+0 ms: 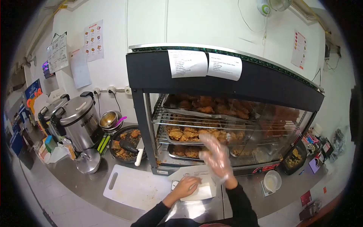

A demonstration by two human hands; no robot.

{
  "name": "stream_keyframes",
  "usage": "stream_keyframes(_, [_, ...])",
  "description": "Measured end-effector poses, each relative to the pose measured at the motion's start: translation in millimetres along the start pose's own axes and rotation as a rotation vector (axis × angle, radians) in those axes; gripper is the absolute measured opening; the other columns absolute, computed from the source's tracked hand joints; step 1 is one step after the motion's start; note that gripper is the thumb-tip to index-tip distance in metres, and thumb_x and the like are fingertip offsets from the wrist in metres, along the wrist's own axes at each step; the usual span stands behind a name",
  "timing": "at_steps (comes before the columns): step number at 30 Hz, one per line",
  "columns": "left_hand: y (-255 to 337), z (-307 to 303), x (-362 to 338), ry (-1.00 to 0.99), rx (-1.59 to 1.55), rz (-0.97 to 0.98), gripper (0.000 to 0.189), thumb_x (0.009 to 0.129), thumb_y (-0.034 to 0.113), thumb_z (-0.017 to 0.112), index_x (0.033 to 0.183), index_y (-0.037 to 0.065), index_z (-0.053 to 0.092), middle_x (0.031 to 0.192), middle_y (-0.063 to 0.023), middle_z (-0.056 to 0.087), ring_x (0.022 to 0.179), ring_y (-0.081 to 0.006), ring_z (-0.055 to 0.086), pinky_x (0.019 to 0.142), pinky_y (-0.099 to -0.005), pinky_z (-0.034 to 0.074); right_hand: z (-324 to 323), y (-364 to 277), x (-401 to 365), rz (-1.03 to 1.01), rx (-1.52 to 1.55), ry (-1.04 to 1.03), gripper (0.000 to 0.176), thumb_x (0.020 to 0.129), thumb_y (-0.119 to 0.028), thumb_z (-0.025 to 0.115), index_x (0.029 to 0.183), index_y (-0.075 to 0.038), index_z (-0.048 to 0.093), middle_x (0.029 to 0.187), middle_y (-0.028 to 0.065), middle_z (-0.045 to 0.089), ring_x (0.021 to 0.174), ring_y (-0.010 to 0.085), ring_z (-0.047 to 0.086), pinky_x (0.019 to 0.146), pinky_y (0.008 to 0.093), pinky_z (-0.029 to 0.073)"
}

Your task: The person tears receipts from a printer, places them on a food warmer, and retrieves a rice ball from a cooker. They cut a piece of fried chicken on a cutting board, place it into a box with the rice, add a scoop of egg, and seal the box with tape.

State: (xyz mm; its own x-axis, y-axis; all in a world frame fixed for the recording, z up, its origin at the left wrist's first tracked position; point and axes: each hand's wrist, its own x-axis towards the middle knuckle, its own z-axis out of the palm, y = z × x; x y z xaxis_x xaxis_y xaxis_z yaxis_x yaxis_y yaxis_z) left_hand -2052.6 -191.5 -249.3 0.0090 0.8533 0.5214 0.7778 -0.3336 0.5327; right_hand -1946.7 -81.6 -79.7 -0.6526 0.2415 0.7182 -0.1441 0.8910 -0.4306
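Note:
A white paper box (204, 192) with its flaps raised stands on the steel counter. My bare left hand (188, 187) is on the box, its fingers bent over the near left part. My right hand (219, 159), in a clear plastic glove and slightly blurred, is raised above the box with thumb and fingers apart, holding nothing. Behind it is the black warming cabinet (159, 72), its front open on the left. Fried chicken pieces (183, 133) fill trays on its racks. A white cutting board (132, 181) with crumbs lies left of the box.
At left are a black pan (117, 151) of fried bits with a white-handled knife (139, 154), a lidded pot (89, 160), stacked bowls (109, 119) and a large steel cooker (79, 121). A clear plastic tub (272, 181) and a black tray (295, 159) stand at right.

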Motion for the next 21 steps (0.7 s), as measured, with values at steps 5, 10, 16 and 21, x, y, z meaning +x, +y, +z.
stream_keyframes(5, [-10,-24,-61,0.106,-0.128,-0.179,0.013,0.075,0.009,0.049,0.086,0.007,0.057,0.089,-0.0080,0.059,0.084,-0.0234,0.055,0.074,-0.0322,0.040,-4,35,102,0.190,-0.994,-0.244,0.019,0.080,-0.019,0.043,0.092,-0.010,0.055,0.092,0.0171,0.052,0.088,0.0298,0.050,0.072,0.0409,0.040])
stream_keyframes(10, [-13,-46,-103,0.297,-0.323,-0.457,0.013,0.075,0.003,0.048,0.083,0.003,0.059,0.084,-0.0107,0.060,0.082,-0.0239,0.057,0.074,-0.0299,0.043,-20,91,173,0.260,-1.095,0.356,0.031,0.084,-0.028,0.036,0.106,-0.013,0.050,0.109,0.0153,0.048,0.100,0.0279,0.045,0.085,0.0368,0.035])
stream_keyframes(16, [-84,-41,-197,-0.170,-0.410,-0.515,0.056,0.080,0.015,0.053,0.124,0.008,0.020,0.126,-0.0083,0.031,0.112,-0.0251,0.036,0.087,-0.0328,0.034,-32,107,183,0.556,-1.160,0.185,0.033,0.084,-0.029,0.035,0.110,-0.013,0.047,0.113,0.0147,0.045,0.104,0.0276,0.041,0.088,0.0360,0.032])
stream_keyframes(21, [-82,-59,-227,0.287,-0.517,-0.599,0.024,0.078,0.009,0.050,0.101,0.004,0.046,0.101,-0.0121,0.050,0.095,-0.0218,0.048,0.081,-0.0306,0.038,-30,107,173,0.585,-1.232,0.139,0.035,0.084,-0.030,0.035,0.113,-0.013,0.044,0.117,0.0142,0.042,0.108,0.0274,0.039,0.090,0.0353,0.031])
